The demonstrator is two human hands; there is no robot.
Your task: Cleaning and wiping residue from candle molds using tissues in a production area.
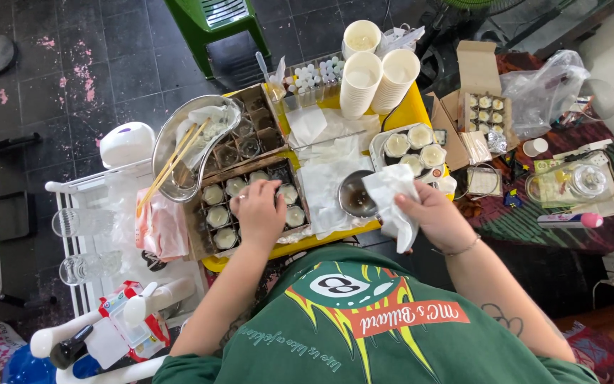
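My left hand (pixel 259 212) rests palm-down on the cardboard tray (pixel 195 235) of small wax-filled glass cups (pixel 216 217), fingers curled around one cup near the tray's middle. My right hand (pixel 435 217), just right of the tray, is clamped on a crumpled white tissue (pixel 391 199) beside a small metal bowl (pixel 355 193) on the yellow table (pixel 410 107). The left hand is the nearer one to the cups.

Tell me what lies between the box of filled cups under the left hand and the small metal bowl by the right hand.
In the head view, white paper sheets on the yellow table lie between the cardboard box of cups and the metal bowl.
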